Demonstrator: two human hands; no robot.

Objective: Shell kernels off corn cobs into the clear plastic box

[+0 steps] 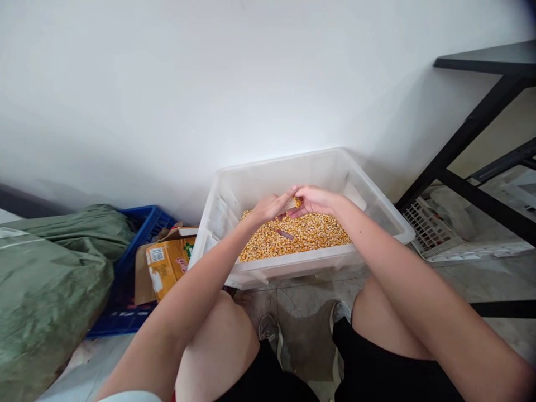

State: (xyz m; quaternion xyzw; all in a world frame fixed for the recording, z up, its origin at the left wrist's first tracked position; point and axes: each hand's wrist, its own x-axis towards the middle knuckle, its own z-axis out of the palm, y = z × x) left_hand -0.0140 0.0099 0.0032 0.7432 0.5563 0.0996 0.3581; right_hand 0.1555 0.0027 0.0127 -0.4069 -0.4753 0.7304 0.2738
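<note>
A partly stripped corn cob (297,202), yellow kernels still on its right end, is held above a clear plastic bin (288,165). My left hand (273,207) is closed around the pale, bare part of it. My right hand (313,200) grips the kernel end, with some fingers hidden behind the cob. Loose corn kernels (312,237) cover the bottom of the bin below both hands. On top of them lies a thin, dark, flat piece (285,234), apart from the hands; its kind I cannot make out.
To the left, a blue crate (121,322) holds an orange cardboard box (171,262), beside a green fabric sack (54,268). A black metal frame (469,125) and a white plastic basket (431,226) stand at right. Behind the bin is a white wall (251,78).
</note>
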